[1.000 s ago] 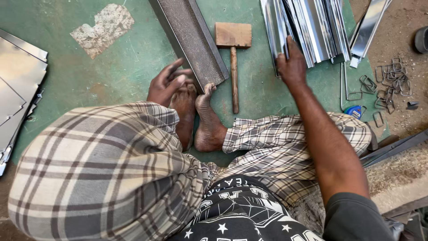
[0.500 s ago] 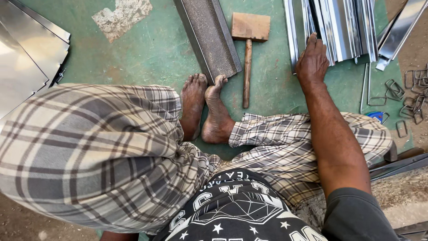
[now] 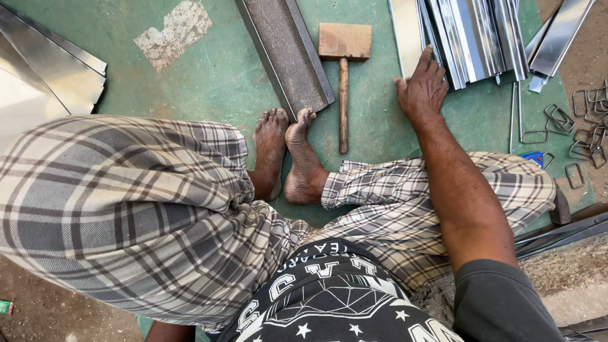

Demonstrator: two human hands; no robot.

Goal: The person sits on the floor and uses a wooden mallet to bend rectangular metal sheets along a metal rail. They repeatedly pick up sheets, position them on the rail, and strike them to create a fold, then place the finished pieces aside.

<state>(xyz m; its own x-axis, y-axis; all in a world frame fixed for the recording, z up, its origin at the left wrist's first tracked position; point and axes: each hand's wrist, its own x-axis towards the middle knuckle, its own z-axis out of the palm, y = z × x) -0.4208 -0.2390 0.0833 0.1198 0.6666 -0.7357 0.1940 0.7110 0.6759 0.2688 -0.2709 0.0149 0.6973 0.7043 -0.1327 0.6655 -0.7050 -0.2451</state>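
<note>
The right hand lies flat, fingers spread and clenched on nothing, its tips touching the near edge of the stack of bent metal sheets at the far right of the green floor. Those sheets look thin, stiff, slick and sharp-edged — best taken by a folded flange. The arm reaches out straight. The left hand is out of sight — its grip unseen.

No packages, signs or screens show; the nearest to a label is a small blue tag-like scrap on the green floor beside the right knee, half hidden, its face too small to tell
</note>
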